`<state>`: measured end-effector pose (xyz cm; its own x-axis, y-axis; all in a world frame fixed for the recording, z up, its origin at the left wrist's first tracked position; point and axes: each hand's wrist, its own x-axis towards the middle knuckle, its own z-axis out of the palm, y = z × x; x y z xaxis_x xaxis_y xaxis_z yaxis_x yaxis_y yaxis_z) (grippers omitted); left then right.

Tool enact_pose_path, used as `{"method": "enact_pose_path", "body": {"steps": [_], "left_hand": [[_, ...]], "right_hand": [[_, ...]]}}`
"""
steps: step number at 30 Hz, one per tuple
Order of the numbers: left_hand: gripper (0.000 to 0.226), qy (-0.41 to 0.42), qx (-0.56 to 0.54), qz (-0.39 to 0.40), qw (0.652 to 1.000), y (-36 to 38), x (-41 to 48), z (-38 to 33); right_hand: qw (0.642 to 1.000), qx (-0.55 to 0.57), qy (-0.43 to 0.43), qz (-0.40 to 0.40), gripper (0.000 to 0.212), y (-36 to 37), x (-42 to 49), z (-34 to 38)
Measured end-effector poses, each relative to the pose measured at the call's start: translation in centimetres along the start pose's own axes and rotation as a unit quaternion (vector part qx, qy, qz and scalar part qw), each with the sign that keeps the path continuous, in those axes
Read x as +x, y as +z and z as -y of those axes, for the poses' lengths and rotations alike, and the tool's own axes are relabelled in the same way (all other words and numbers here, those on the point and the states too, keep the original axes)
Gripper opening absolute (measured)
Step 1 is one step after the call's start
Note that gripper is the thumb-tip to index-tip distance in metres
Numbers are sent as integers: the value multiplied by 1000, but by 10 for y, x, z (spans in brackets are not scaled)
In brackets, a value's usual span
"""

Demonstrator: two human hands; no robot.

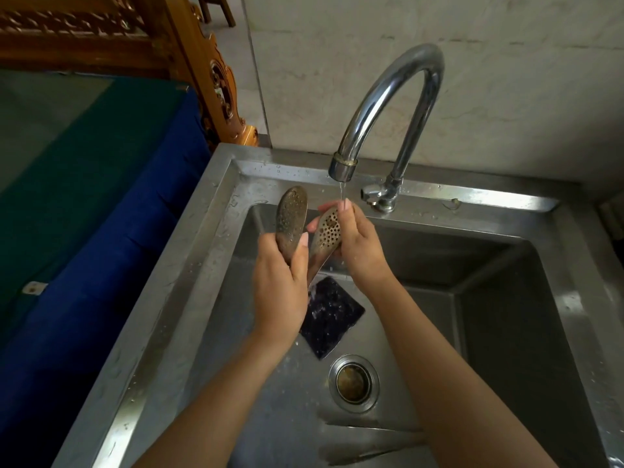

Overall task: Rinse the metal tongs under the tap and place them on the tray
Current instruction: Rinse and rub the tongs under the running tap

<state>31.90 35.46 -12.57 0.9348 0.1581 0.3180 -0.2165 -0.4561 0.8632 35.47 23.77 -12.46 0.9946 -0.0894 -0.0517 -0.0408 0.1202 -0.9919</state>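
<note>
With your left hand (280,282) clamped on one paddle of the tongs (291,219) and your right hand (358,244) rubbing the other beneath the tap (391,106), wet metal could slip free.

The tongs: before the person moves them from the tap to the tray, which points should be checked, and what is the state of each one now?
1. Water is running from the tap: ok, a thin stream falls.
2. Stream reaches the tongs: ok for the right paddle only; the left paddle is beside the stream.
3. Left hand holds the tongs firmly: ok, fingers wrap the left arm.
4. Right hand is on the tongs: ok, it rubs the right paddle.
5. Tongs are clean: cannot tell; both paddles look brownish.
6. Tray is ready: cannot tell; no tray is in view.
7. Sink below is free: not ok, a dark sponge lies there.
</note>
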Motion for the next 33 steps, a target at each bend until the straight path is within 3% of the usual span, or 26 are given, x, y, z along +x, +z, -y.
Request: {"method": "enact_pose_path", "body": {"steps": [3,7,10,13,16,19,22,24,26,28,30,32,33], "left_hand": [[42,32,22,3,999,-8,1,-2],[40,68,38,4,997,-10,-3,-5],[49,10,8,7,1000,-6,-6,-7],[42,-17,0,3,1000,0,-11,-12],[30,-3,37,-1,999,4,-22,-14],[22,-19,68,4,998,2,-31,-8],[21,-18,87,-2,996,1,-28,-4],[21,-15,93,-6,996,1,-24,-2],[21,-5,107,-8,994,1,-21,-1],[21,2,111,0,994,2,-22,-1],[21,2,105,10,994,4,-24,-3],[21,10,108,8,994,4,-24,-5],[22,18,111,6,994,4,-23,-6]], "right_hand": [[998,-21,25,47,7,-2,1,0],[996,-39,66,50,30,-1,3,-4],[991,-113,61,-30,30,5,6,-9],[969,-176,9,-174,14,16,3,-14],[946,-174,5,-273,43,25,-1,-15],[944,-138,6,-298,53,31,-2,-14],[955,-189,-5,-228,44,24,-2,-14],[970,-213,26,-114,15,15,-2,-11],[979,-189,71,-9,55,4,-1,-12],[983,-144,108,48,69,-4,-1,-12],[987,-125,96,35,39,-7,1,-9],[983,-149,90,-62,10,-3,5,-5],[977,-160,88,-112,15,0,7,-5]]}}
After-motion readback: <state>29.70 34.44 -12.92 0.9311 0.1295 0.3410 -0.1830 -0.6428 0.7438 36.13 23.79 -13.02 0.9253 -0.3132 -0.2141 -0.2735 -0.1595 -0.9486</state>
